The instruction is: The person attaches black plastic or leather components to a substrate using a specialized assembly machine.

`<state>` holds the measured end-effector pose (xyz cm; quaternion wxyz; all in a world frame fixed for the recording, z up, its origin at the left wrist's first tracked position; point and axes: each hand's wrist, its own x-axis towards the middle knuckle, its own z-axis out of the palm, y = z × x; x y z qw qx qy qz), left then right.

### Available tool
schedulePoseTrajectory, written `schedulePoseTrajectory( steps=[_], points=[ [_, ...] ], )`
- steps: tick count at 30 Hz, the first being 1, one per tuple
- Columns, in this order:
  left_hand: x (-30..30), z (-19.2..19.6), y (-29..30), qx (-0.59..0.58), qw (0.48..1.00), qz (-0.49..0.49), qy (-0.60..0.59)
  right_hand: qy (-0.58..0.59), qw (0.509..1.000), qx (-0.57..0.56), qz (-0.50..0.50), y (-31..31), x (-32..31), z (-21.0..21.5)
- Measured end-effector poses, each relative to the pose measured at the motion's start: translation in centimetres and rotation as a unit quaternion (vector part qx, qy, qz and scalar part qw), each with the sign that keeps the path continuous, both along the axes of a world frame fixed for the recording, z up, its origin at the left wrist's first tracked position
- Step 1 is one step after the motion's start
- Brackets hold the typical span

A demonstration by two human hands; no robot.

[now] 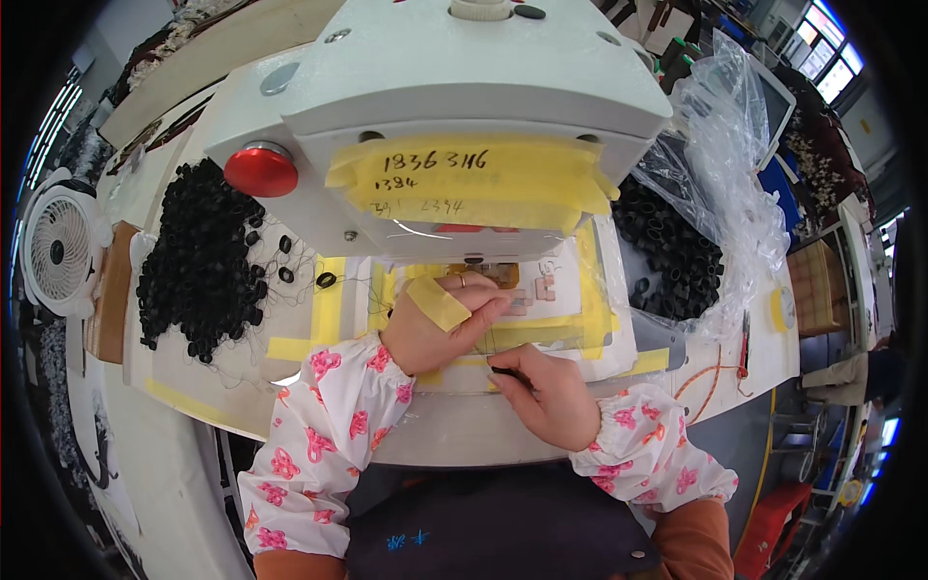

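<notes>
One black piece (pixel 504 371) pinched by the right hand (pixel 553 396); left hand (pixel 437 319), I can't tell. Early start, and the machine (pixel 464 101) could nip it.

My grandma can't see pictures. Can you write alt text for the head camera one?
A person's right hand pinches a small black piece while the left hand, with yellow tape on its back, is at the front of a big white machine. Small black rings lie heaped on the left and right.
</notes>
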<state>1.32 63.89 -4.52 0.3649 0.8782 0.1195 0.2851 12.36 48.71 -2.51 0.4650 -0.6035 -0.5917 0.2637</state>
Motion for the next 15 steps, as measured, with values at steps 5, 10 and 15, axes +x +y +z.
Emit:
schedulePoseTrajectory(
  steps=[5, 10, 15],
  points=[
    [-0.6, -0.4, 0.2, 0.031, 0.994, 0.079, 0.063, 0.07, 0.986, -0.145, 0.035, 4.7, 4.5, 0.4],
    [-0.3, -0.4, 0.2, -0.044, 0.992, 0.115, 0.021, 0.231, 0.942, -0.223, 0.098, 8.1, 5.8, -0.4],
    [-0.5, -0.1, 0.2, -0.201, 0.966, 0.121, 0.109, 0.232, 0.934, -0.259, 0.082, 8.2, 5.7, 0.5]
  ],
)
